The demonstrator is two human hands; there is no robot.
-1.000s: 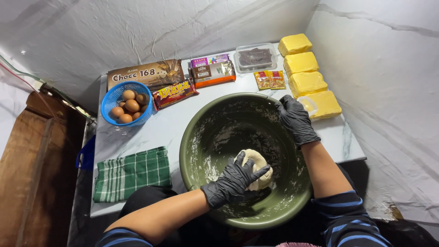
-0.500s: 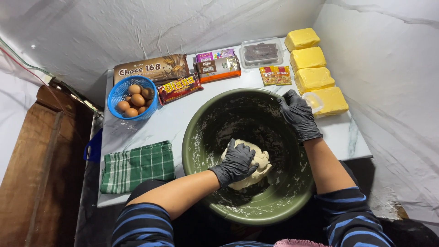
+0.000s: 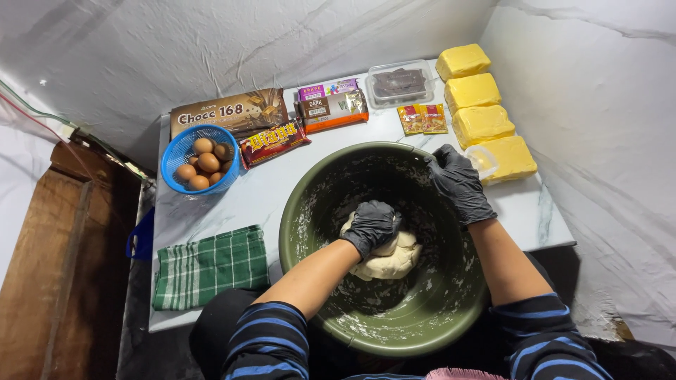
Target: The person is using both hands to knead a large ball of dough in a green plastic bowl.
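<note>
Pressing down into the pale, lumpy ball of dough (image 3: 391,259), the left hand (image 3: 372,225) in its black glove is curled into a loose fist, knuckles sunk in the top of the mass. That dough sits at the bottom of the big round olive-green plastic bowl (image 3: 331,320), cream-coloured, rough and folded, with floury smears streaked up the bowl's inner wall. Over on the far right rim, the right hand (image 3: 459,184), also black-gloved, is clamped over the edge, fingers spread on the inside wall. Beside the bowl on the white marble-look worktop (image 3: 257,197) lies a folded green-and-white checked cloth (image 3: 209,266). Further back, a blue plastic basket of brown eggs (image 3: 201,160) stands near the left edge. At the far side, chocolate packets (image 3: 274,139) lie in a row, and four yellow blocks of butter (image 3: 481,123) line up along the right wall.
</note>
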